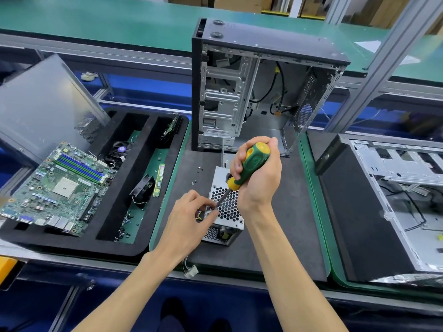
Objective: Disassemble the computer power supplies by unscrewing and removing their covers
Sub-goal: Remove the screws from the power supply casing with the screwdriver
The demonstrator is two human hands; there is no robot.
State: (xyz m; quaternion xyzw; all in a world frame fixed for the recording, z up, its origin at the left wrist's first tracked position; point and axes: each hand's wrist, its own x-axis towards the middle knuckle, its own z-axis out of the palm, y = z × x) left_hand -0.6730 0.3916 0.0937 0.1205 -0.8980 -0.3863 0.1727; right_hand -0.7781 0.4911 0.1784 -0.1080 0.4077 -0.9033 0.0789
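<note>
A small silver power supply (227, 212) with a honeycomb grille lies on the black mat (282, 224) in front of me. My right hand (259, 173) grips a green and yellow screwdriver (249, 166), its shaft angled down to the unit's near left corner. My left hand (189, 219) rests against that corner, fingertips pinching at the screwdriver tip; whether they hold a screw is hidden. Coloured wires (199, 215) leave the unit under my left hand, and a white connector (191, 271) hangs over the bench edge.
An open black computer case (263, 87) stands upright behind the mat. A second case (383, 200) lies at the right. At the left, a black foam tray (167, 144) holds a motherboard (57, 188), a fan (143, 188), a memory stick (158, 179) and loose screws. Several screws (199, 170) lie on the mat.
</note>
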